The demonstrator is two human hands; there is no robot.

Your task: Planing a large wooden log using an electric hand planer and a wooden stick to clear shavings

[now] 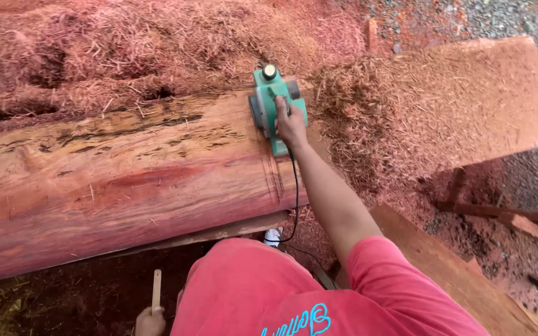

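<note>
A green electric planer (pixel 273 102) rests on the top right end of a large reddish wooden beam (pixel 119 180). My right hand (pixel 290 124) is closed around the planer's handle, with my arm stretched forward. A black power cord (pixel 296 199) runs from the planer down toward my body. My left hand (pixel 149 322) is low at the bottom edge, gripping a thin pale wooden stick (pixel 155 289) that points upward.
Thick piles of red shavings (pixel 157 43) cover the ground behind the beam and a flat board (pixel 493 93) at the right. Another plank (pixel 462 274) lies at the lower right. Metal frame legs (pixel 505 211) and gravel show at the far right.
</note>
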